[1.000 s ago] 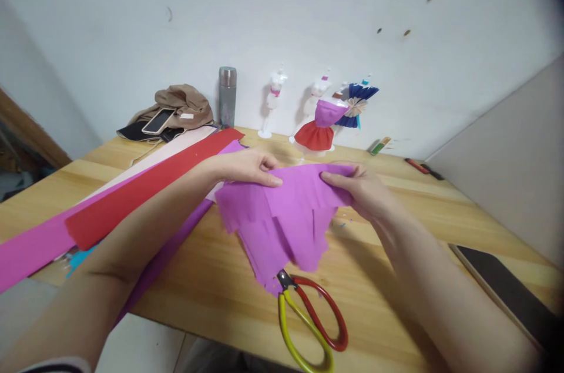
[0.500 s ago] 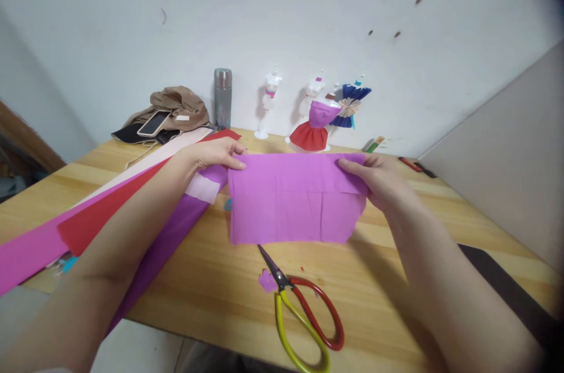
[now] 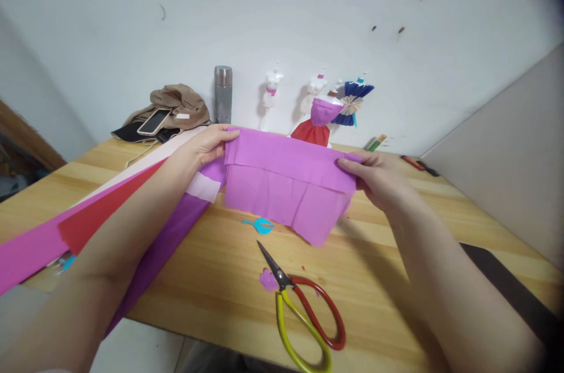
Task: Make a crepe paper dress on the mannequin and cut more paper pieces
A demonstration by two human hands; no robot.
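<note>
A folded sheet of purple crepe paper [image 3: 282, 176] hangs between my hands above the table. My left hand [image 3: 214, 144] pinches its upper left corner, thumb in front. At the upper right corner my right hand [image 3: 370, 172] grips it the same way. The paper's top layer ends partway down, and the longer layer behind droops lowest toward the right. Below it lie scissors [image 3: 286, 283] with one red and one yellow handle, a small purple flower cutout [image 3: 268, 280] by their blades, and a blue paper cutout [image 3: 263, 226].
Rolls of purple, pink and red paper [image 3: 110, 208] lie under my left forearm. Along the wall stand a grey flask [image 3: 223, 94] and several small dress-form figures, one in a red skirt [image 3: 311, 133]. A phone [image 3: 154, 121] rests on brown cloth [image 3: 180, 103]. A dark mat [image 3: 497, 279] lies at right.
My left hand has raised its corner, so the paper's top edge now slopes down to the right. Its lower edge has swung up at left, uncovering the blue cutout.
</note>
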